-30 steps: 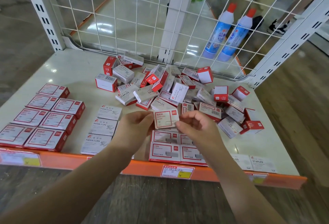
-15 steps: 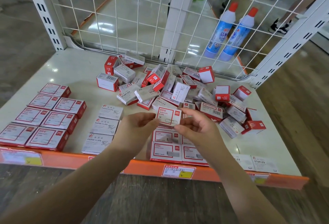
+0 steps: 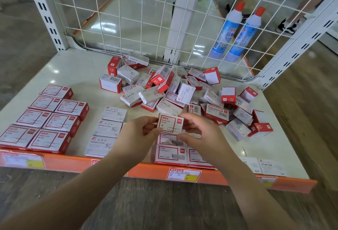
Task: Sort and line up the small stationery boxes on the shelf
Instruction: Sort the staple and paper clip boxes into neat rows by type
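So right now I've got one red-framed paper clips box (image 3: 170, 123) up off the shelf (image 3: 76, 72), label facing me, with both grips closed on it: my left hand (image 3: 136, 134) pinches its 9 o'clock edge, and my right hand (image 3: 198, 132) has fingers curled over the 3 o'clock edge with the thumb tucked under the bottom corner. It sits right above the red staples boxes (image 3: 171, 154) lined up at the front lip. Over at 9 o'clock are the tidy rows of red paper clips boxes (image 3: 49, 118), and between those and my left hand is a column of white paper clips boxes (image 3: 108, 128). At 12 to 2 o'clock the unsorted pile (image 3: 175, 91) is a jumble, boxes tilted every which way. White staples boxes (image 3: 270, 166) lie flat at 4 o'clock. Behind the wire grid (image 3: 128, 19) stand two blue bottles (image 3: 236, 32)
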`<state>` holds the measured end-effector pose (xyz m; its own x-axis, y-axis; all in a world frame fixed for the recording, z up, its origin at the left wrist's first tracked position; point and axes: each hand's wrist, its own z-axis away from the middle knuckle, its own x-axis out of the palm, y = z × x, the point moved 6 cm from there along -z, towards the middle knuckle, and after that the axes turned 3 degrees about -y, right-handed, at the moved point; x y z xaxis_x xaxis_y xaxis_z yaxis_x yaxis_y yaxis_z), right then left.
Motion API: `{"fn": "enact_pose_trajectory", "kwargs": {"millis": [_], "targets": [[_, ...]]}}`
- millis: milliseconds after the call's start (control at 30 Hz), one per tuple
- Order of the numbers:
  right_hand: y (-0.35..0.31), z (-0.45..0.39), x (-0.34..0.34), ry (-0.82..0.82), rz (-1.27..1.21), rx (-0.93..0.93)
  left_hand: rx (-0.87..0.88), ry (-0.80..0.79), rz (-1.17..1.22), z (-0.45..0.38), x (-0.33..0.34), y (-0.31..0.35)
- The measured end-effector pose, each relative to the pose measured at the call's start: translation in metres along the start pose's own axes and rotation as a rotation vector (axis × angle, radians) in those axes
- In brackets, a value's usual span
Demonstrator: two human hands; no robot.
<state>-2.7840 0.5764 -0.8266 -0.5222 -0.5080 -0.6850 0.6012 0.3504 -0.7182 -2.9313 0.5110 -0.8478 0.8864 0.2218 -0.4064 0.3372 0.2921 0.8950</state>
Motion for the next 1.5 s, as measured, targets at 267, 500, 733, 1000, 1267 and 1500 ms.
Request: {"fn": "enact_pose_trajectory", "kwargs": {"millis": [267, 500, 733, 1000, 1267, 1500], "targets": [[-0.010, 0.002, 0.000, -0.035, 0.043, -0.037, 0.003, -0.005, -0.003, 0.001, -0.002, 0.000], [-0.026, -0.005, 0.005, -0.003, 0.131, -0.080, 0.047, 0.151, -0.167, 0.002, -0.034, -0.002], [-0.054, -0.027, 0.028, -0.009, 0.165, -0.106, 0.095, 0.107, -0.630, 0.005, -0.080, -0.017], [-0.090, -0.067, 0.056, -0.002, 0.184, -0.144, 0.067, 0.236, -0.747, 0.007, -0.142, -0.047], [-0.110, -0.105, 0.093, -0.022, 0.159, -0.135, -0.010, 0.150, -0.787, -0.006, -0.170, -0.074], [-0.120, -0.131, 0.122, -0.048, 0.158, -0.145, 0.031, 0.157, -0.708, -0.014, -0.177, -0.083]]}}
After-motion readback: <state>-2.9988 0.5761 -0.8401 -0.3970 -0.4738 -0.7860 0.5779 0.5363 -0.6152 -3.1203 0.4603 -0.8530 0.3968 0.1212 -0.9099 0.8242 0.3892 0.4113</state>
